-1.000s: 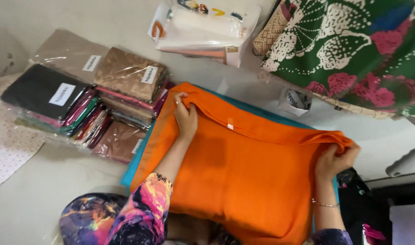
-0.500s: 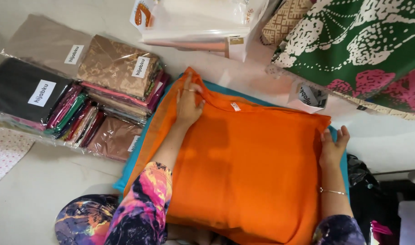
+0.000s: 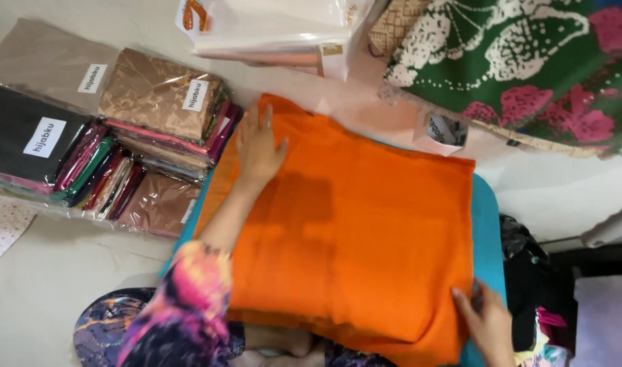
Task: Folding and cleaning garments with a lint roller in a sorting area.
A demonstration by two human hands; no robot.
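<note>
- Orange cloth [image 3: 351, 231]: folded, lying flat on a teal cloth [image 3: 486, 224]; half a second ago both hands gripped its far corners, now released, so the fold looks set.
- Left hand [image 3: 258, 146]: open, palm down, fingers spread, pressing the far-left corner.
- Right hand [image 3: 489, 325]: open, fingertips touching the near-right edge.
- 1 stack of packaged scarves [image 3: 137, 146]: just left of the cloth.

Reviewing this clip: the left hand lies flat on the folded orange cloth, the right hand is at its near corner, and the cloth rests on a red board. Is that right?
Not quite. In the head view the board under the orange cloth is teal, not red. The rest holds: the left hand lies flat on the cloth and the right hand is at its near corner.
</note>
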